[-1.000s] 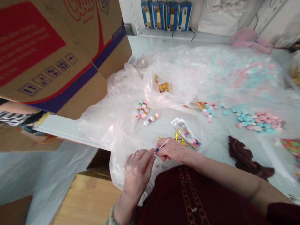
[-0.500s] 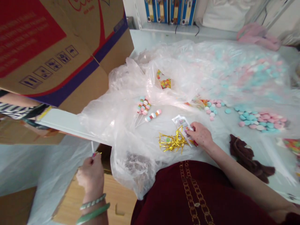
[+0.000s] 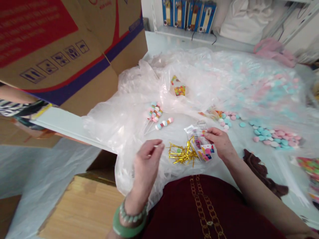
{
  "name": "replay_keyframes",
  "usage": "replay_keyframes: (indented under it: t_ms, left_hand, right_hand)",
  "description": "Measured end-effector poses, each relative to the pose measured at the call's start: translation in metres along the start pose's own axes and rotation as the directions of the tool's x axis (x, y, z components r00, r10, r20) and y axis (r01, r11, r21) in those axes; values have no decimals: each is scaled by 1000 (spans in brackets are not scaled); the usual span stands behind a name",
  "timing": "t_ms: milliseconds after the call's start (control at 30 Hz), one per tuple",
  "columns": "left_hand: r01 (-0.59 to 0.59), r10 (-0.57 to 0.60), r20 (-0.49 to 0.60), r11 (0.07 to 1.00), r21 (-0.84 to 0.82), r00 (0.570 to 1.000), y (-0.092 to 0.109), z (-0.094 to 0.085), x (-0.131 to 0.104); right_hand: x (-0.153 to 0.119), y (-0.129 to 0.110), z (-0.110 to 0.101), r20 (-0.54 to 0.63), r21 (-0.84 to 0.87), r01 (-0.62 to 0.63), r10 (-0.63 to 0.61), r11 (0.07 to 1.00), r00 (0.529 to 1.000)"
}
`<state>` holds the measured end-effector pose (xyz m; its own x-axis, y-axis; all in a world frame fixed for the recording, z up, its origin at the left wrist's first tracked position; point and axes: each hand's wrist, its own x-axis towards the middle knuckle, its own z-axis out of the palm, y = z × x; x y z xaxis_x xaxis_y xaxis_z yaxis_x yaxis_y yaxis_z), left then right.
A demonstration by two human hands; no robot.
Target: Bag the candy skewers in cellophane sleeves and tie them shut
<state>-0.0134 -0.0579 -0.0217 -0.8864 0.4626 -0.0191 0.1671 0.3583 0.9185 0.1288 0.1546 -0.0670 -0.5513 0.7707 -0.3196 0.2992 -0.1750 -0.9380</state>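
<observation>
My right hand [image 3: 219, 141] pinches the edge of small clear plastic bags [image 3: 203, 146] with colourful print, lying partly over one another. Just left of the bags is a pile of gold twist ties [image 3: 183, 154]. My left hand [image 3: 148, 159] hovers to the left of the ties, its fingers curled and the tips slightly apart, with nothing visible in them. Beyond it, several candy skewers [image 3: 155, 112] in pink, blue and white lie on sticks. One separate candy skewer [image 3: 164, 123] lies beside them on the clear plastic sheet [image 3: 134, 113].
A large printed cardboard box [image 3: 99, 83] stands at the left, a person's arm [image 3: 17, 94] beside it. Loose pink and blue candies [image 3: 276, 136] lie at the right, near a big bag of candies [image 3: 269, 79], a brown cloth [image 3: 261, 172] and white sticks [image 3: 296, 179]. Below left is an open carton [image 3: 82, 205].
My left hand has come up and right from over the lower carton, and the white-stick skewer it held is gone from it. The printed bags have shifted and spread under my right hand.
</observation>
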Motion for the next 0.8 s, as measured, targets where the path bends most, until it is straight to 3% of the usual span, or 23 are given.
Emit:
replay_keyframes:
  t_ms: [33,100,133,167,233,333,433,567,667,800]
  left_hand:
    - [134,-101,190,977,-165,976,5,17,-1]
    - [400,-186,514,849,-345,838,7,45,-2]
    - [497,-193,607,779,-384,771,4,54,-2]
    - [557,-208,638,720,-414,742,-1,59,-1]
    - [597,-266,596,653,-467,757,-13,58,1]
    - [576,-389,429,618,-535,815,-31,38,3]
    - [553,-484,291,585,-593,825,-41,14,6]
    - [506,-505,222,540,-673,834,-47,-1,11]
    - [482,-533,181,505,-716,827,-55,-4,14]
    - [447,-532,152,484,-752,833,-64,-3,17]
  right_hand:
    - [-4,-5,10,76,87,-48,41,995,996]
    - [-14,-14,33,207,110,-62,38,992,978]
    - [-18,-18,43,248,66,-30,12,997,969]
    - [-21,-22,53,287,9,17,-19,1000,958]
    - [-21,-27,72,378,-115,125,-73,986,923]
    - [-8,-33,102,491,-343,319,-121,883,863]
    - [11,-34,141,604,-586,550,-132,596,786]
    - [27,-31,186,703,-651,670,-51,356,710]
    - [25,-27,185,679,-695,662,-48,282,733]
    - [12,-16,139,581,-764,595,-136,250,802]
